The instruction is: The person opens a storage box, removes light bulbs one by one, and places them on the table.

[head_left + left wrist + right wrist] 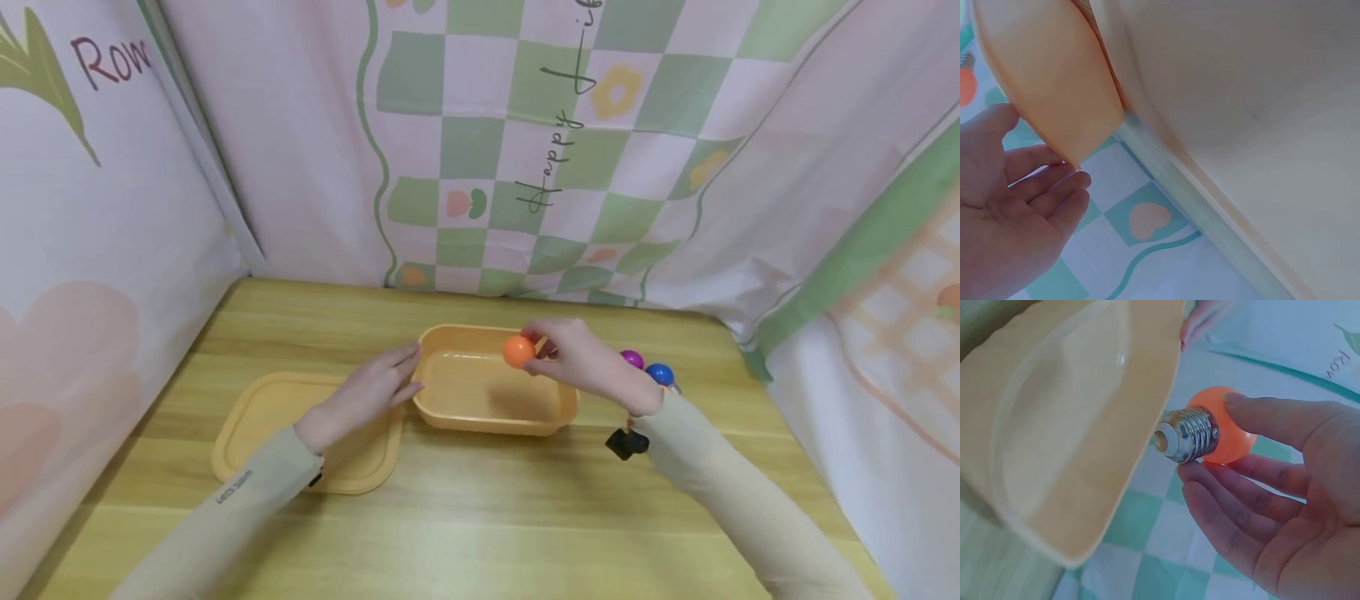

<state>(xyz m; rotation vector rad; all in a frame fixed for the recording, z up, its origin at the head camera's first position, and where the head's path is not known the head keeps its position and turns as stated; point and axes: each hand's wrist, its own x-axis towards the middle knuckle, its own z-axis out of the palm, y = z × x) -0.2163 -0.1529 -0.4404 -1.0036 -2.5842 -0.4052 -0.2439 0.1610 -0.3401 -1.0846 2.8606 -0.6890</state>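
Note:
An orange light bulb (pixel 519 352) with a silver screw base is pinched between the thumb and fingers of my right hand (pixel 581 358), above the yellow plastic box (pixel 487 427). In the right wrist view the bulb (pixel 1225 428) shows its metal thread pointing toward the box's rim (pixel 1147 450). My left hand (pixel 367 387) touches the box's left end with fairly straight fingers. In the left wrist view, the fingertips of the left hand (pixel 1029 200) lie along the edge of the box (pixel 1060 81). The box's inside shows no things in it.
A matching yellow lid (pixel 363 479) lies on the wooden table (pixel 480 533), partly under my left forearm. Beyond my right wrist sit a purple bulb (pixel 632 358) and a blue bulb (pixel 660 373), partly hidden by the arm. Printed curtains (pixel 480 150) enclose the table's back and sides.

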